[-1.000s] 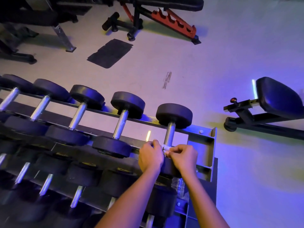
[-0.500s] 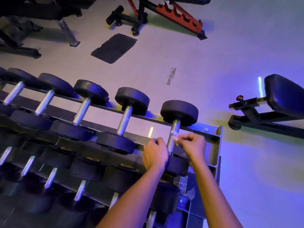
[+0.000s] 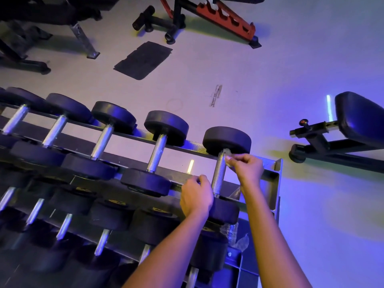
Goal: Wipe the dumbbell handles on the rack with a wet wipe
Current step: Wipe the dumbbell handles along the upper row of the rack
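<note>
Several black dumbbells with silver knurled handles lie in rows on a dark metal rack (image 3: 277, 177). The rightmost dumbbell of the top row has its handle (image 3: 219, 176) between my hands. My right hand (image 3: 246, 170) pinches a small wet wipe (image 3: 227, 153) against the far end of that handle, just under the far weight head (image 3: 227, 140). My left hand (image 3: 196, 196) grips the near weight head (image 3: 225, 210) of the same dumbbell at its left side, fingers curled over its edge.
Other top-row dumbbells (image 3: 156, 150) lie to the left, with lower rows below. A padded bench (image 3: 359, 123) stands right of the rack. A red-framed bench (image 3: 224, 15) and a black floor mat (image 3: 143, 60) lie beyond on the pale floor. Crumpled clear plastic (image 3: 239, 239) sits at the rack's lower right.
My right hand slid the wipe along the handle from the near end to the far end. My left hand stayed at the near weight head.
</note>
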The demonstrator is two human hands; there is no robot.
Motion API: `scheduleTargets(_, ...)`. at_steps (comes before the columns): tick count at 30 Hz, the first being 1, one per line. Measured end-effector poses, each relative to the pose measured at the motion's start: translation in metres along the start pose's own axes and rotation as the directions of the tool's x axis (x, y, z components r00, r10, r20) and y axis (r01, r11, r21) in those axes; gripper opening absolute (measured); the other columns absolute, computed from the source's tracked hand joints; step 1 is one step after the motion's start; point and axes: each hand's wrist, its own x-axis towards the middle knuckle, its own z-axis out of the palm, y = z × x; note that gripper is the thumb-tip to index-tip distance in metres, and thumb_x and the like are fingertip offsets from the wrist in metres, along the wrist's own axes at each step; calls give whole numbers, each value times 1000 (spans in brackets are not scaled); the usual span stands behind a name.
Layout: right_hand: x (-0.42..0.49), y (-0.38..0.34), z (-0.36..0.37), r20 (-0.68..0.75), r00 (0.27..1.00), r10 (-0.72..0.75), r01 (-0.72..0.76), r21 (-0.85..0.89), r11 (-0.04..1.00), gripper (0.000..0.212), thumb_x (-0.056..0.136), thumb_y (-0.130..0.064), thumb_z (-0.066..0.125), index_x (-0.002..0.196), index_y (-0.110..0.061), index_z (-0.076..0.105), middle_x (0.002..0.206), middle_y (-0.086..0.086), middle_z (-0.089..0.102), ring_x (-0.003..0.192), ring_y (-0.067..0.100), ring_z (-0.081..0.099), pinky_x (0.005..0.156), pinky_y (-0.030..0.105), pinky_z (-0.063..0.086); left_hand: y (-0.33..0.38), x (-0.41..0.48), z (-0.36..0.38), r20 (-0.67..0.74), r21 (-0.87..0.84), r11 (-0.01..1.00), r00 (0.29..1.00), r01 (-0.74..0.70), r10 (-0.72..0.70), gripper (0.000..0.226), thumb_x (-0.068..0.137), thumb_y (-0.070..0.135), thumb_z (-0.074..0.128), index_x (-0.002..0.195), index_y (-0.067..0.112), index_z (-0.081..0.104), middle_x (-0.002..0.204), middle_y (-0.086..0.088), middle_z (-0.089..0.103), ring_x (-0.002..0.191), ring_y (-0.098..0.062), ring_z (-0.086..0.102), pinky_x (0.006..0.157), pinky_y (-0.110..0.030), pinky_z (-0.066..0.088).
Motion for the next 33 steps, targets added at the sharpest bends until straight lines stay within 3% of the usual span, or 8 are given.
scheduleTargets(7,-62,35,-12,91,996,-14,42,-321,946,19,62,-19,90,62,-18,71,63,-8,70,64,10,65,64,24,50,4,-4,-3,-15,24,1000,1000,-7,8,29,100,33,41,88,20,64,81,3,62,65,-7,53,49,-18,36)
scheduleTargets(11,-40,22,0,22,990,-142,141,-329,934,14,66,-23,87,70,-18,74,66,-5,71,66,11,67,68,26,54,3,-3,-2,-21,23,1000,1000,-6,7,29,100,34,41,89,21,64,81,2,63,66,-6,53,50,-18,35)
scheduleTargets(13,-22,4,8,-26,972,-233,210,-348,914,14,71,-26,83,78,-16,76,71,-1,72,70,13,66,66,16,46,3,-3,-2,-21,13,1000,1000,-6,7,30,100,34,41,86,21,65,78,2,62,66,-5,53,50,-19,36)
scheduleTargets(18,-7,-11,13,-21,963,-270,238,-408,881,17,75,-32,79,72,-15,76,66,3,70,69,23,64,62,26,41,3,-3,-3,-15,10,1000,1000,-13,13,30,100,34,41,87,20,65,78,2,63,67,-6,55,51,-20,37)
scheduleTargets(21,-28,6,6,59,981,-186,191,-472,861,25,73,-33,82,62,-13,72,58,2,66,66,23,63,57,24,37,1,-2,-2,-16,15,1000,1000,-15,15,28,99,34,42,88,22,64,83,0,65,71,-9,57,56,-24,42)
scheduleTargets(25,-60,24,-5,125,991,-47,105,-513,852,27,66,-32,87,55,-18,66,60,-6,66,65,13,62,62,24,45,0,0,-1,-16,34,999,1000,-14,15,29,99,34,42,92,20,66,84,0,65,69,-7,55,53,-21,39)
scheduleTargets(28,-61,19,-3,91,994,-64,100,-487,868,22,66,-25,87,57,-21,68,63,-7,67,69,15,62,64,23,43,-1,0,-1,-8,23,1000,1000,-13,14,29,99,34,42,93,20,66,84,0,65,70,-7,57,53,-21,40)
scheduleTargets(33,-24,-2,14,-76,979,-188,143,-395,907,18,71,-35,82,72,-18,76,68,0,71,71,23,66,67,27,49,1,-2,-2,-3,17,1000,1000,-14,14,31,99,33,42,84,19,64,79,-1,64,67,-8,56,51,-21,39)
